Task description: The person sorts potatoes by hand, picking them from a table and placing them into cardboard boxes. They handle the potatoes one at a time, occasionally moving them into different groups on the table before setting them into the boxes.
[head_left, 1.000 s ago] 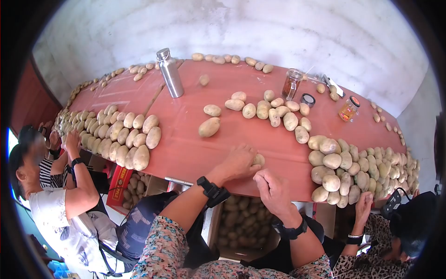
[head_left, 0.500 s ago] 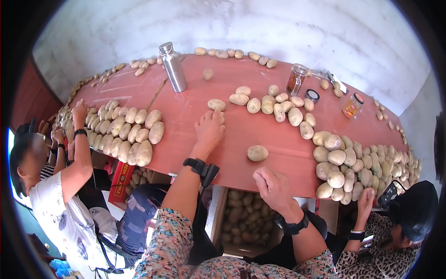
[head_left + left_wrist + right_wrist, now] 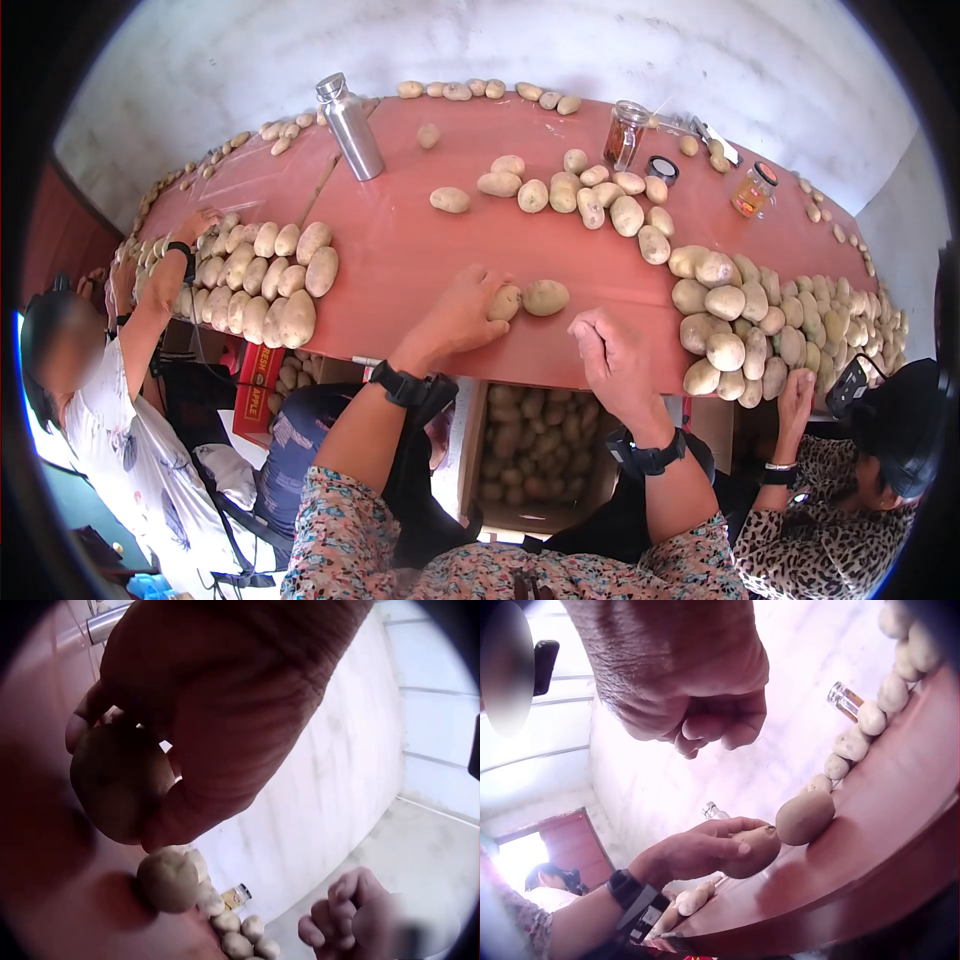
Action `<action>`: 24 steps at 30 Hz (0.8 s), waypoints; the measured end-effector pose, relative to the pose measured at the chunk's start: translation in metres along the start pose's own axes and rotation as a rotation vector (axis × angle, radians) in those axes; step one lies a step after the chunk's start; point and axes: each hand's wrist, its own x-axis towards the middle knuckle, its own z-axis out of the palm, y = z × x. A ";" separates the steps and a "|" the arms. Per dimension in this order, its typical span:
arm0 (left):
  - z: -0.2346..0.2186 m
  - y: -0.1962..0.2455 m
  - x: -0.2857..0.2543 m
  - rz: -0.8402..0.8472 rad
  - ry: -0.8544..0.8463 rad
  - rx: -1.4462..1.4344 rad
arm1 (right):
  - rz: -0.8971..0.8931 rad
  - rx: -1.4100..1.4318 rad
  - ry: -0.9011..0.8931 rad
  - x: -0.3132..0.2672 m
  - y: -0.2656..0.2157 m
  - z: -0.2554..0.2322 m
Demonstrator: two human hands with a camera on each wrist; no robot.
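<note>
My left hand [image 3: 462,315] grips a potato [image 3: 505,302] near the table's front edge, thumb on its near side. Just right of it another potato [image 3: 546,297] lies on the red table. In the left wrist view the gripped potato [image 3: 120,782] sits between thumb and fingers, with the second potato [image 3: 168,880] beyond. My right hand [image 3: 617,362] hovers over the front edge, right of both potatoes; the right wrist view shows its fingers [image 3: 724,727] curled with nothing in them.
A potato pile [image 3: 755,345] covers the right side, with rows of potatoes [image 3: 255,285] on the left. A steel bottle [image 3: 352,130], a glass jar [image 3: 625,135] and a smaller jar [image 3: 753,190] stand farther back. Below the edge is a box of potatoes [image 3: 535,440]. People sit on both sides.
My left hand reached out to a large potato near the middle and came back to the front edge gripping it, beside the other potato. My right hand stayed curled nearby.
</note>
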 end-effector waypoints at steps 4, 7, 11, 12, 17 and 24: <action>-0.003 0.021 -0.009 -0.004 -0.003 0.122 | -0.053 -0.019 0.023 -0.001 0.001 0.000; -0.007 0.028 -0.012 -0.014 0.011 0.111 | -0.040 -0.017 0.024 -0.001 0.000 -0.001; -0.006 0.027 -0.008 -0.033 0.049 0.052 | 0.001 0.032 0.023 0.000 0.000 -0.001; -0.005 0.023 -0.004 -0.040 0.092 0.002 | -0.009 0.035 0.020 0.001 -0.001 -0.002; -0.010 -0.025 0.024 -0.048 0.289 -0.019 | 0.002 0.003 -0.024 -0.004 -0.005 -0.002; -0.018 -0.084 0.056 -0.244 0.401 0.166 | 0.007 0.001 -0.047 -0.005 -0.004 0.000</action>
